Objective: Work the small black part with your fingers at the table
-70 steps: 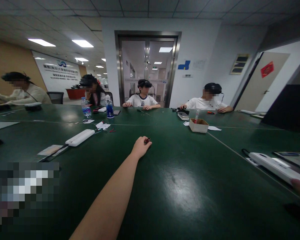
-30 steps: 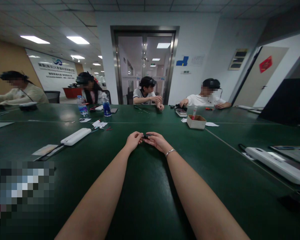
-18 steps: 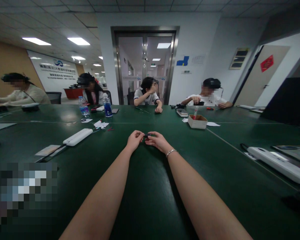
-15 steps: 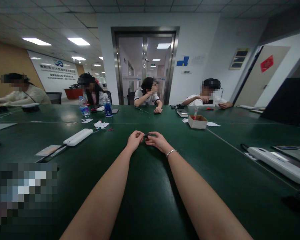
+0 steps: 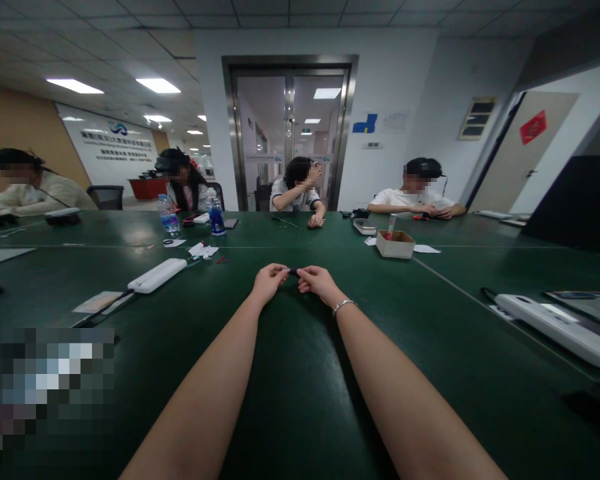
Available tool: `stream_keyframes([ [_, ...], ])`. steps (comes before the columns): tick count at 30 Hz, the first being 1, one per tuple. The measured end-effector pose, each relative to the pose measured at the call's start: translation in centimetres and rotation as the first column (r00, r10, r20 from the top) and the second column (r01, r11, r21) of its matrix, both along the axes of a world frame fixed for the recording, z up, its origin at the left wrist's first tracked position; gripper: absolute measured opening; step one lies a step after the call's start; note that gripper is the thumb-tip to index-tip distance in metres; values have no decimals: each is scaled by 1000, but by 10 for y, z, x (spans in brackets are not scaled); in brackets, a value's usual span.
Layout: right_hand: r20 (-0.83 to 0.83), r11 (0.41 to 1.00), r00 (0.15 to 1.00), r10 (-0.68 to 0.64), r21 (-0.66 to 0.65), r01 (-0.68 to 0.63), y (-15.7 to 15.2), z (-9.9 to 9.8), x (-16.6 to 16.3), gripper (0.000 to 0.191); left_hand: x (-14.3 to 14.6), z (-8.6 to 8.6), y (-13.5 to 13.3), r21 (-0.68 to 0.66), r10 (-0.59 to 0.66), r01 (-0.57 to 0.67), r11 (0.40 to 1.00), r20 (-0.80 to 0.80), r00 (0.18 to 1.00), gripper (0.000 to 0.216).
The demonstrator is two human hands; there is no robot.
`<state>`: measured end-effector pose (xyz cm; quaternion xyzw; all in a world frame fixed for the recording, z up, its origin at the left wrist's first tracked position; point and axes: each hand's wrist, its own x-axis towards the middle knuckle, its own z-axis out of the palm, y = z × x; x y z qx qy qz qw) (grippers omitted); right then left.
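Observation:
Out over the green table (image 5: 300, 373), both my hands meet on a small dark cylindrical object (image 5: 293, 271), too small to name for certain. My left hand (image 5: 270, 281) pinches its left end between thumb and fingers. At the right end, my right hand (image 5: 318, 283) has a similar pinch grip, with the other fingers curled under. A silver bracelet circles my right wrist. Only the middle of the object shows; its ends are covered by my fingertips.
White power strips (image 5: 157, 275) lie left and right (image 5: 555, 327). Beyond my hands stand two bottles (image 5: 217, 219), paper scraps (image 5: 203, 251) and a small open box (image 5: 395, 245). Several people sit across the table. A blurred-out patch covers the lower left.
My right fingers have closed in more and shifted slightly right, so more of the dark object shows. Across the table, one person's raised hand has come down; another's has moved up to the head.

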<state>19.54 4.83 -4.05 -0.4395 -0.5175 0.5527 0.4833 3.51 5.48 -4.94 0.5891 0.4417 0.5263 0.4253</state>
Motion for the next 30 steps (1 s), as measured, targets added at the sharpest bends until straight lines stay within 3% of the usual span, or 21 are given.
stream_keyframes([
  [30, -46, 1000, 999, -21, 23, 22, 2, -4, 1, 16, -5, 0, -1, 31, 69, -63, 998, -297, 952, 26],
])
